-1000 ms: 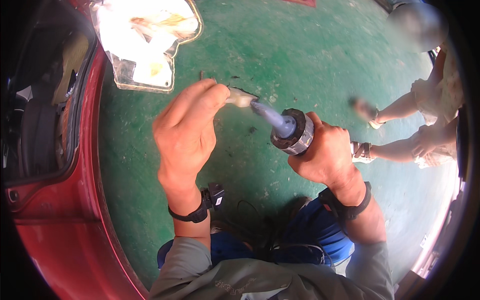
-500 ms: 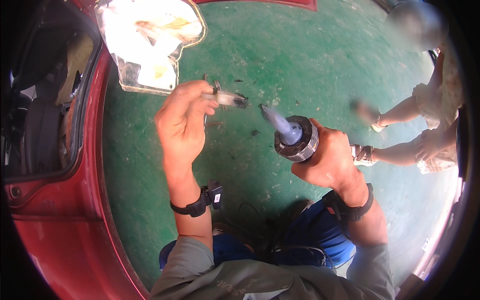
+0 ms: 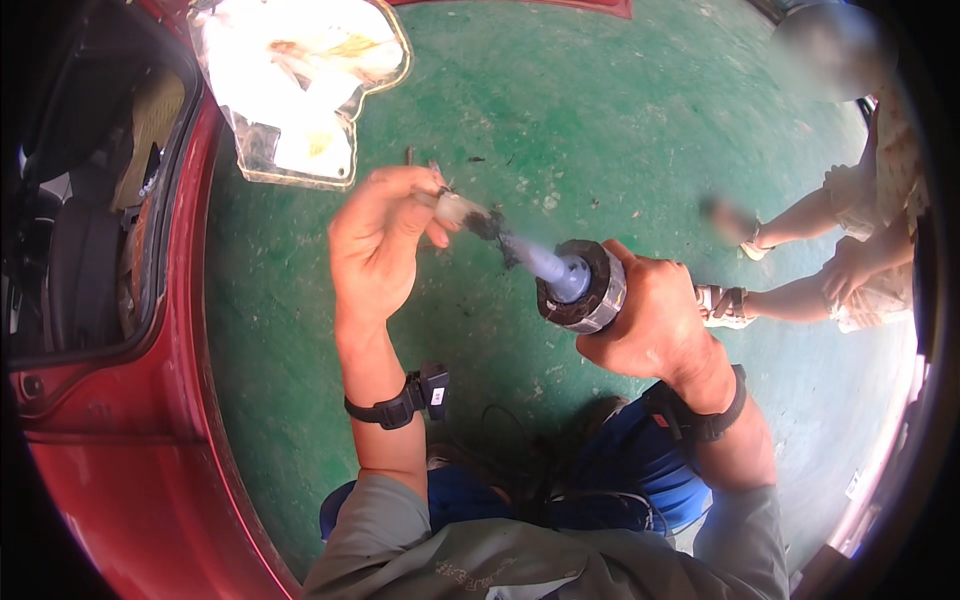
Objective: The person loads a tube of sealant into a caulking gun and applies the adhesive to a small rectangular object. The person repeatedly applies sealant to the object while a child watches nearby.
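My left hand (image 3: 378, 235), closed, pinches a small whitish translucent piece (image 3: 455, 210) between thumb and fingers. Black sticky stuff (image 3: 487, 226) coats its outer end; I cannot make out what kind of part it is. A caulking gun (image 3: 594, 287), with a thick dark ring at its front and a bluish tapered nozzle (image 3: 548, 268), is wrapped in my right hand (image 3: 655, 315). The nozzle's black-smeared tip points up and left and meets the black end of the whitish piece. My right hand hides most of the gun's body.
At the left stands a red car body (image 3: 110, 470) with an open window. A clear plastic sheet (image 3: 300, 90) glares at the upper left. Dark bits lie on the green floor (image 3: 560, 130). Another person's legs (image 3: 800, 295) and hand are at the right.
My right hand has moved the caulking gun slightly left. My left hand has shifted right and tilted the whitish piece downward, so the nozzle tip and the piece, apart before, now meet.
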A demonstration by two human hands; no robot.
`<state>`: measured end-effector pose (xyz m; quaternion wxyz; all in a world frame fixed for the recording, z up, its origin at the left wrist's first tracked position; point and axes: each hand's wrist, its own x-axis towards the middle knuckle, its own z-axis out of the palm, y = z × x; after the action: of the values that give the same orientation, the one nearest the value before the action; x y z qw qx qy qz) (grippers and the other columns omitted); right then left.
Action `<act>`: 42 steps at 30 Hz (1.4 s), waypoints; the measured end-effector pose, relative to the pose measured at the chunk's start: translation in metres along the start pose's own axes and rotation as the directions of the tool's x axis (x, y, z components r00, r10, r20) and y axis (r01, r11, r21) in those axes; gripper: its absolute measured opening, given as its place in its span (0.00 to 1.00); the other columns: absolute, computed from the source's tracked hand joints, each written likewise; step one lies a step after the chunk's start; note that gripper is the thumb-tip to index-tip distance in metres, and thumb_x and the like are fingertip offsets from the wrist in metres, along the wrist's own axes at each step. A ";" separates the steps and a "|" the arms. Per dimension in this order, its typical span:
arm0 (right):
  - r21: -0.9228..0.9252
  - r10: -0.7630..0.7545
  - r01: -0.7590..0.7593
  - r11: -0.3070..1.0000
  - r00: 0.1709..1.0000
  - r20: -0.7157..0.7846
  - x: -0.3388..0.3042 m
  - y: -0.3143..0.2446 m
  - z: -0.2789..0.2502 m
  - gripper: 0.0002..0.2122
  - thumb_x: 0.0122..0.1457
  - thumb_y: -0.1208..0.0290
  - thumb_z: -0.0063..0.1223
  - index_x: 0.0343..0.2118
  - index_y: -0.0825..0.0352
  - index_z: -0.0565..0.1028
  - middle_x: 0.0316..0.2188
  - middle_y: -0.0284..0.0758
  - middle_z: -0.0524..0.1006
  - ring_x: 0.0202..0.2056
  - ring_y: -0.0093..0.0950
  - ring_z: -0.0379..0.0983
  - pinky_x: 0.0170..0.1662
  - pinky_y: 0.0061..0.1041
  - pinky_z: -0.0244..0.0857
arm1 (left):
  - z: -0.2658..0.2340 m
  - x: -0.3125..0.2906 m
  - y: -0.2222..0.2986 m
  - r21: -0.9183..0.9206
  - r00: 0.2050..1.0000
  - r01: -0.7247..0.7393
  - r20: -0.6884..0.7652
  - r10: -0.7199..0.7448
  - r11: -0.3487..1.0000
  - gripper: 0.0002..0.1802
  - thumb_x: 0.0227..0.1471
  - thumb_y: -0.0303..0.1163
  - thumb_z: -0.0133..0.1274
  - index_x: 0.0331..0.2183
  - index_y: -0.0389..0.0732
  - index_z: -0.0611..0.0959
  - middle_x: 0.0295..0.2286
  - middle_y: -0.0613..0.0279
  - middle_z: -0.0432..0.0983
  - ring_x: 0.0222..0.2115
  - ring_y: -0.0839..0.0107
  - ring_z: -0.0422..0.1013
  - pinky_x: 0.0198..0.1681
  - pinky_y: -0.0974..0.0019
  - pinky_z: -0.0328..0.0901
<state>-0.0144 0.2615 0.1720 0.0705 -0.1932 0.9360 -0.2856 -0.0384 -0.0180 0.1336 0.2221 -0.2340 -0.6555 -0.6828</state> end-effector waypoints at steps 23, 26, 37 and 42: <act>0.075 -0.034 0.021 0.997 0.985 0.169 0.002 0.008 -0.003 0.24 0.33 0.70 0.65 0.40 0.67 0.79 0.28 0.45 0.82 0.33 0.50 0.80 0.38 0.40 0.74 | -0.005 0.004 0.015 0.153 0.988 -0.013 0.151 -0.010 0.988 0.09 0.64 0.29 0.58 0.39 0.31 0.82 0.36 0.52 0.80 0.35 0.69 0.75 0.39 0.67 0.70; 0.110 -0.013 -0.010 0.994 0.978 0.209 0.005 0.005 -0.007 0.23 0.35 0.69 0.64 0.40 0.66 0.78 0.30 0.47 0.82 0.36 0.52 0.79 0.41 0.43 0.74 | -0.009 0.004 0.000 0.069 0.987 -0.034 0.161 0.022 0.997 0.08 0.65 0.27 0.56 0.44 0.34 0.83 0.38 0.58 0.80 0.30 0.72 0.77 0.31 0.69 0.73; 0.202 -0.044 0.005 0.979 0.980 0.192 0.004 0.002 -0.015 0.22 0.36 0.70 0.63 0.40 0.65 0.78 0.31 0.47 0.82 0.37 0.52 0.79 0.42 0.44 0.74 | -0.014 -0.003 -0.022 -0.375 0.989 0.134 -0.005 -0.147 0.917 0.07 0.68 0.23 0.49 0.46 0.37 0.75 0.39 0.53 0.73 0.27 0.69 0.74 0.24 0.70 0.72; 0.186 -0.039 0.001 0.983 0.979 0.200 0.004 0.003 -0.013 0.22 0.36 0.70 0.62 0.40 0.65 0.78 0.31 0.48 0.82 0.38 0.53 0.79 0.43 0.45 0.74 | -0.011 -0.004 -0.023 -0.362 0.992 0.123 0.053 -0.111 0.924 0.06 0.65 0.19 0.49 0.43 0.36 0.76 0.38 0.54 0.73 0.33 0.68 0.74 0.28 0.69 0.74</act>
<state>-0.0225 0.2689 0.1813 0.1801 -0.2234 0.8914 -0.3508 -0.0491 -0.0285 0.1124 0.1232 -0.2423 -0.5337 -0.8008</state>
